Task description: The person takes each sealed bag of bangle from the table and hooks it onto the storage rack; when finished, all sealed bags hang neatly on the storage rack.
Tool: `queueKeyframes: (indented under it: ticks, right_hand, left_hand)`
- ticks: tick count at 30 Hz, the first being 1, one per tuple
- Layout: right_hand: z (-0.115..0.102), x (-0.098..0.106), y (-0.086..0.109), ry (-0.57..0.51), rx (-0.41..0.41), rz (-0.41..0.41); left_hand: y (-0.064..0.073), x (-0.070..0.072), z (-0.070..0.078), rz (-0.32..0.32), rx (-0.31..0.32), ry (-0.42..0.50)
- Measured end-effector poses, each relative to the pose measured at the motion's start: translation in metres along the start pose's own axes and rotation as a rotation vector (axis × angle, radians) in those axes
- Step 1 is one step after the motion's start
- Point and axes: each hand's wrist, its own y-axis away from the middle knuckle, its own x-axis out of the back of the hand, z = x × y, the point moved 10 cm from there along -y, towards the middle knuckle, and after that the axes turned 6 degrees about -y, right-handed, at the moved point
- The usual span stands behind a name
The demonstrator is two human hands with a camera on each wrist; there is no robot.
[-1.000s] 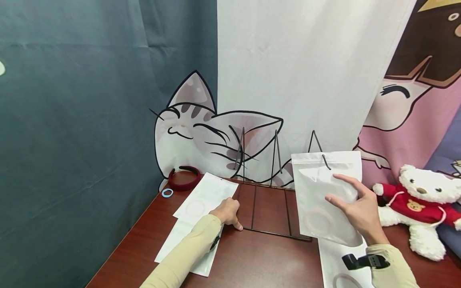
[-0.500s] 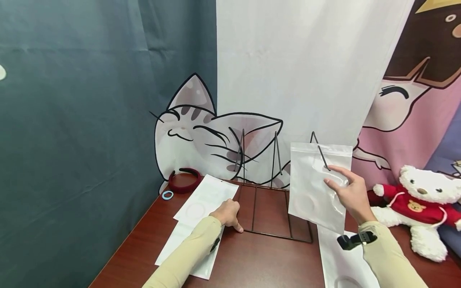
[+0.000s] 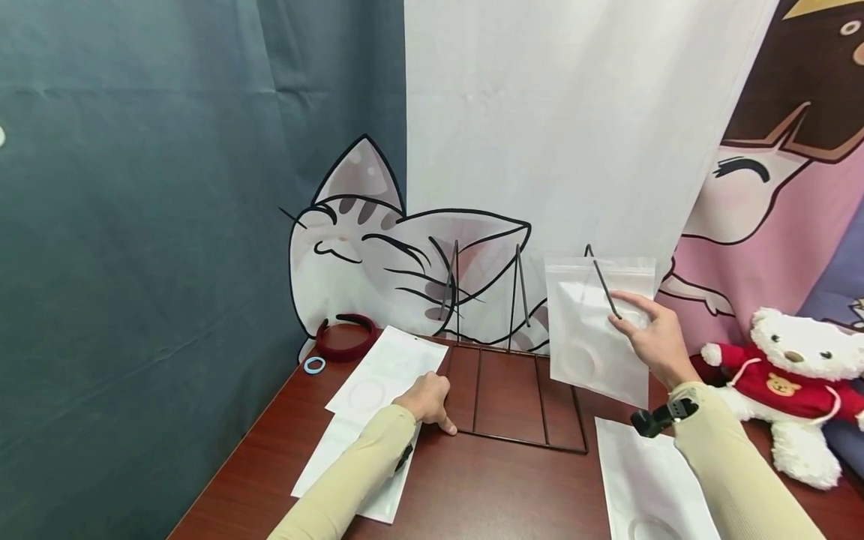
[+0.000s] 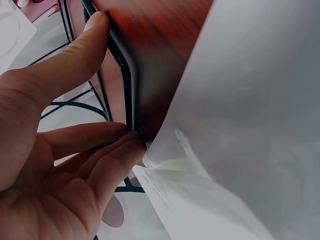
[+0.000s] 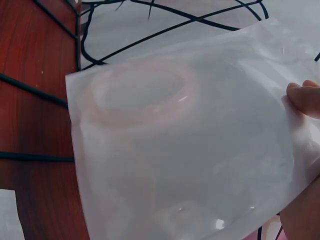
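Note:
My left hand (image 3: 425,400) grips the front left corner of a dark wire display rack (image 3: 517,438), thumb on the lower bar. A white zip bag (image 3: 574,360), a pale ring showing through it, is on the rack's right hook (image 3: 604,285). The hook's arm crosses in front of the bag, near its top. My right hand (image 3: 658,341) holds the bag by its right side, thumb and forefinger close to the hook's tip. In the right wrist view fingertips (image 5: 305,97) lie on the bag; most of that hand is out of frame.
More white bags (image 3: 378,382) lie overlapping under my left arm, and another (image 3: 651,480) lies at right. A dark red headband (image 3: 347,351) and a blue ring (image 3: 314,365) are at the table's left edge. A white teddy bear (image 3: 799,345) sits at right. A curtain hangs behind.
The bag has moved up, left and back along the right hook, with my right hand following it. The hook now shows in front of more of the bag. My left hand has stayed in place.

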Motion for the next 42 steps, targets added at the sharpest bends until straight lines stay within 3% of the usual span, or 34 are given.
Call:
queueKeyframes:
  ticks: [7,14,19,30,37,42]
  right_hand:
    - [0.006,-0.004,-0.010,-0.011,-0.052,-0.021]
    - [0.008,-0.003,-0.010,-0.026,-0.034,-0.005]
    - [0.016,-0.003,-0.004,-0.012,-0.043,-0.064]
    - [0.067,-0.005,0.039,0.108,0.030,-0.204]
    - [0.110,0.001,0.069,0.340,-0.019,-0.355]
    - [0.129,0.019,0.089,0.405,-0.057,-0.442]
  left_hand:
    - [0.000,0.001,0.001,0.008,-0.002,-0.020]
    - [-0.001,0.002,0.001,0.006,-0.001,-0.015]
    - [-0.001,0.004,-0.001,0.013,0.000,-0.002]
    - [0.000,0.001,0.000,0.000,0.000,-0.017]
    - [0.000,0.004,0.000,0.011,-0.005,-0.013]
    - [-0.001,0.004,0.003,0.015,-0.011,-0.016]
